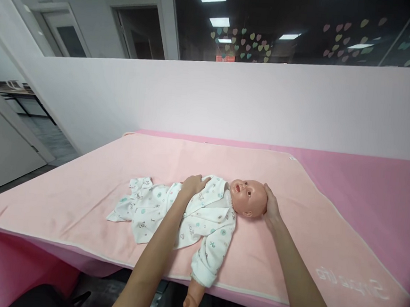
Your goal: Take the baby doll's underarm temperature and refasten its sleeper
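Observation:
A baby doll (pixel 253 198) lies on its back across the bed, head to the right. It wears a white printed top (pixel 210 220) and matching pants (pixel 151 203), whose leg ends look limp and flat at the left. My left hand (pixel 193 185) rests flat on the doll's torso, its fingers over the top. With my right hand (pixel 272 203) I cup the crown of the doll's head; part of the palm and some fingers are hidden behind it. One doll arm (pixel 193 299) hangs past the near edge, its sleeve bunched above the wrist. The other arm is mostly out of sight.
Under the doll a peach blanket (pixel 93 178) with white trim covers a pink surface (pixel 366 185). Behind rises a white partition (pixel 230 103) topped by glass with heart stickers. A door (pixel 6 152) stands at the left. Dark shapes show below the near edge.

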### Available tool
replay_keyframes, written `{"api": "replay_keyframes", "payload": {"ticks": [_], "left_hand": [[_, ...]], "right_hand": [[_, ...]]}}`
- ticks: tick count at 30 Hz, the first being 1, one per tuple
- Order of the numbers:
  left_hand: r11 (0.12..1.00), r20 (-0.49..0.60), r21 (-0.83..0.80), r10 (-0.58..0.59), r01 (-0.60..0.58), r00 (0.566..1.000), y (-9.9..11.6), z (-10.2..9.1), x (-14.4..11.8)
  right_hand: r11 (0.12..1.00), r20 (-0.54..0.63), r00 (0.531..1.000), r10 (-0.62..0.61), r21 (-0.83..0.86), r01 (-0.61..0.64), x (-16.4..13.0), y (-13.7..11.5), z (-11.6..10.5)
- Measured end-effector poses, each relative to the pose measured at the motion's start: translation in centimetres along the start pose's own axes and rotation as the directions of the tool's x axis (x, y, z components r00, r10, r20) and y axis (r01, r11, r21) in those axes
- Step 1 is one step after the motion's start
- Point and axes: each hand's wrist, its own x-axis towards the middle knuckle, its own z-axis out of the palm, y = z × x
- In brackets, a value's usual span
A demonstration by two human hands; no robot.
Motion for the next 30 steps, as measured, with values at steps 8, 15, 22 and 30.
{"api": "replay_keyframes", "payload": {"ticks": [8, 15, 22, 30], "left_hand": [[0.983, -0.063, -0.004, -0.185, 0.185, 0.981, -0.3, -0.1, -1.4], [0.965, -0.108, 0.052, -0.250, 0.257, 0.962, -1.1, -0.4, -2.0], [0.960, -0.008, -0.039, -0.277, 0.276, 0.961, -2.8, -0.8, -2.2], [0.962, 0.005, -0.035, -0.271, 0.271, 0.963, -3.0, -0.6, -1.8]], "right_hand": [[0.961, 0.190, 0.966, 0.175, 0.181, -0.209, -0.3, 0.3, -0.6], [0.956, -0.034, 0.978, 0.204, 0.221, -0.192, 1.0, 1.6, -1.0], [0.988, -0.143, 0.983, 0.112, 0.124, -0.095, 1.8, 2.4, -1.5], [0.996, -0.020, 0.997, 0.069, 0.065, -0.067, 1.5, 2.5, -1.3]]}}
